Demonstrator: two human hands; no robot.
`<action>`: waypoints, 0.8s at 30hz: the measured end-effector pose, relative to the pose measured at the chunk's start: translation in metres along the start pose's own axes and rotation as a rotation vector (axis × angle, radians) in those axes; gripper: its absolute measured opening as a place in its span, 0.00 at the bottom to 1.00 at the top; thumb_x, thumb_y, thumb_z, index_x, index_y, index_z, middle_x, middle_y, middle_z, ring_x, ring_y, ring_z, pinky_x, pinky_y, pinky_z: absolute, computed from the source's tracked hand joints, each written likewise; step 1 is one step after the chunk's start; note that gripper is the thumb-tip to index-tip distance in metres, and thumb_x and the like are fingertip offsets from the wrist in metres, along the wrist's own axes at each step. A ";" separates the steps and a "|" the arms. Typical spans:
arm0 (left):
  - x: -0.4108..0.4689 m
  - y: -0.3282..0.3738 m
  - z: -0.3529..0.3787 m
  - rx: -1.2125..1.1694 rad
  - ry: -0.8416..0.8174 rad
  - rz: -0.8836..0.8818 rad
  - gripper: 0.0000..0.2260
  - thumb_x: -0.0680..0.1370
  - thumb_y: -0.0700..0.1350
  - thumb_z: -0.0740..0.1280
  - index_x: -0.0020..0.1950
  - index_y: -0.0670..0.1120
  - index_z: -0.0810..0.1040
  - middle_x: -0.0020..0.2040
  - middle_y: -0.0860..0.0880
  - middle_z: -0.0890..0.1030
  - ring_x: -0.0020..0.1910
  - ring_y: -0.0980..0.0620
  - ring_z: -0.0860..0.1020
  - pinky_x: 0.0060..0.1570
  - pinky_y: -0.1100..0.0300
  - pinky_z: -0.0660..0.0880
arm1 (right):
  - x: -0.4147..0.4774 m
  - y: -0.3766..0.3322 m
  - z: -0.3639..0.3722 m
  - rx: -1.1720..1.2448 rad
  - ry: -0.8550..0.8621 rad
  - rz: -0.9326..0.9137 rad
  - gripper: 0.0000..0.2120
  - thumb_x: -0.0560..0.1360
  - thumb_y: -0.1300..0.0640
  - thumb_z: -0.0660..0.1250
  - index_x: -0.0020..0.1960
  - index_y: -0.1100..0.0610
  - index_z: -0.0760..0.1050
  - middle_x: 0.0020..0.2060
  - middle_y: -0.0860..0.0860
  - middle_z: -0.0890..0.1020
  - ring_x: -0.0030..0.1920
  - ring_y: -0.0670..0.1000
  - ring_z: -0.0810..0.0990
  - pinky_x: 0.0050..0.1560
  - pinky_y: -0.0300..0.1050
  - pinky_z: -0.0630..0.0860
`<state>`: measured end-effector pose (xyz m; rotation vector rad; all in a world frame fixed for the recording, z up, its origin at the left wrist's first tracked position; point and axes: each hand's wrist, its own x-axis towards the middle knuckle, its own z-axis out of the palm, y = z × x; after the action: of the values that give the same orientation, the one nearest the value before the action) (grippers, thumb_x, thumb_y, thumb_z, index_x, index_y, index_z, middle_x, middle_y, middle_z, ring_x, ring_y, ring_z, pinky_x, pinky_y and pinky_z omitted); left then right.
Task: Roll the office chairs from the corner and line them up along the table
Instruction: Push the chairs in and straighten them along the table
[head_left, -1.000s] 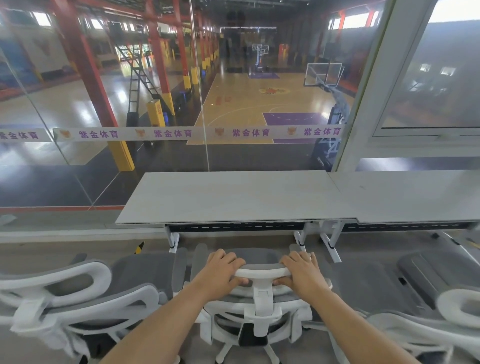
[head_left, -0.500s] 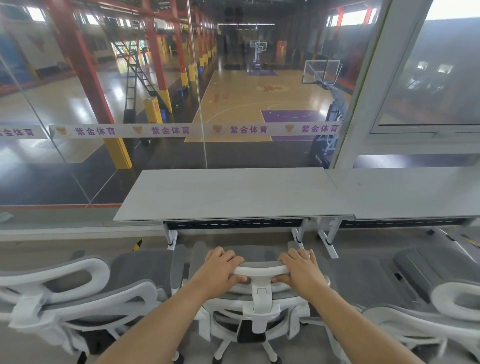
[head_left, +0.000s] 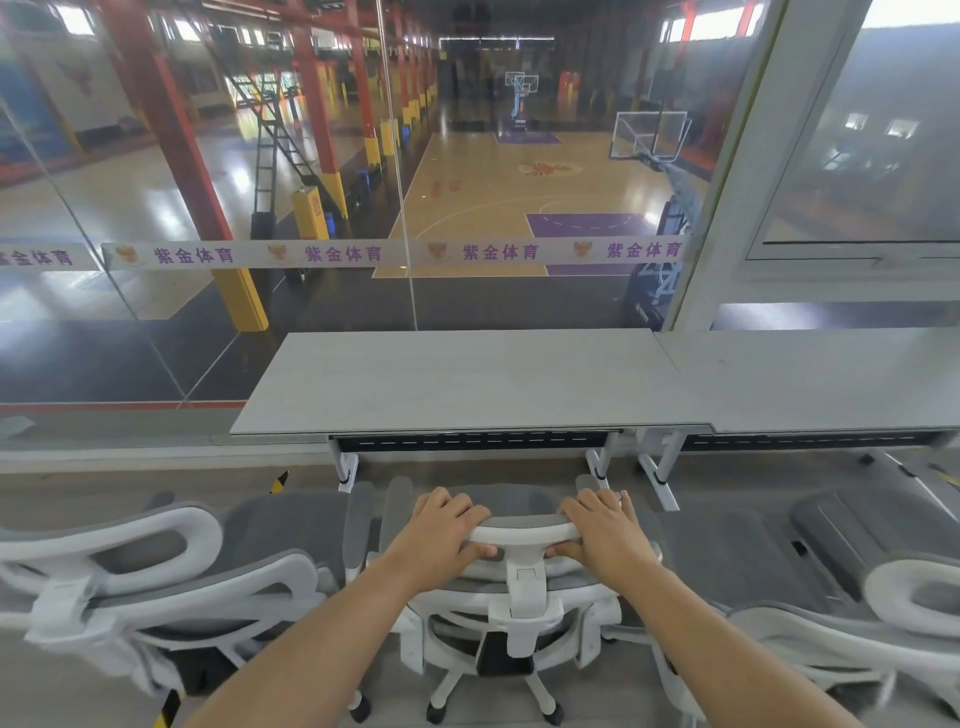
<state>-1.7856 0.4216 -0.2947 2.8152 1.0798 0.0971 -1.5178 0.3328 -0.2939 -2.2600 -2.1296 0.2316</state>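
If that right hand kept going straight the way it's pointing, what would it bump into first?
Most likely the front edge of the table. The right hand grips the headrest of the middle chair and points forward; nothing else shows between. Height is hard to judge, so it might pass above the tabletop.

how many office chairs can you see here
3. The left chair sits beside the middle chair, whose headrest the left hand and right hand grip; the right chair is cut by the frame edge. More may be out of view.
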 end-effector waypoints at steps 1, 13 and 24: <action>0.000 0.000 0.000 -0.007 0.003 -0.002 0.27 0.79 0.68 0.51 0.71 0.55 0.68 0.63 0.56 0.72 0.60 0.52 0.64 0.66 0.55 0.60 | 0.000 0.000 -0.001 0.004 -0.003 0.001 0.27 0.74 0.28 0.61 0.65 0.44 0.69 0.59 0.44 0.71 0.66 0.52 0.67 0.76 0.60 0.50; -0.034 -0.033 -0.025 -0.078 0.126 -0.073 0.31 0.80 0.69 0.50 0.79 0.55 0.61 0.75 0.56 0.66 0.75 0.56 0.57 0.76 0.59 0.44 | 0.035 -0.062 -0.038 -0.055 -0.037 -0.184 0.47 0.67 0.16 0.44 0.78 0.40 0.56 0.76 0.46 0.63 0.78 0.53 0.57 0.74 0.72 0.33; -0.189 -0.274 -0.098 0.206 0.123 -0.270 0.29 0.80 0.67 0.56 0.77 0.54 0.65 0.75 0.53 0.68 0.74 0.50 0.62 0.75 0.51 0.53 | 0.106 -0.368 -0.005 0.092 0.028 -0.347 0.38 0.74 0.26 0.56 0.77 0.47 0.63 0.75 0.51 0.67 0.76 0.55 0.61 0.78 0.65 0.47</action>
<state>-2.1174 0.5065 -0.2382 2.8359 1.5714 0.1418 -1.8757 0.4619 -0.2540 -1.7954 -2.3913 0.2773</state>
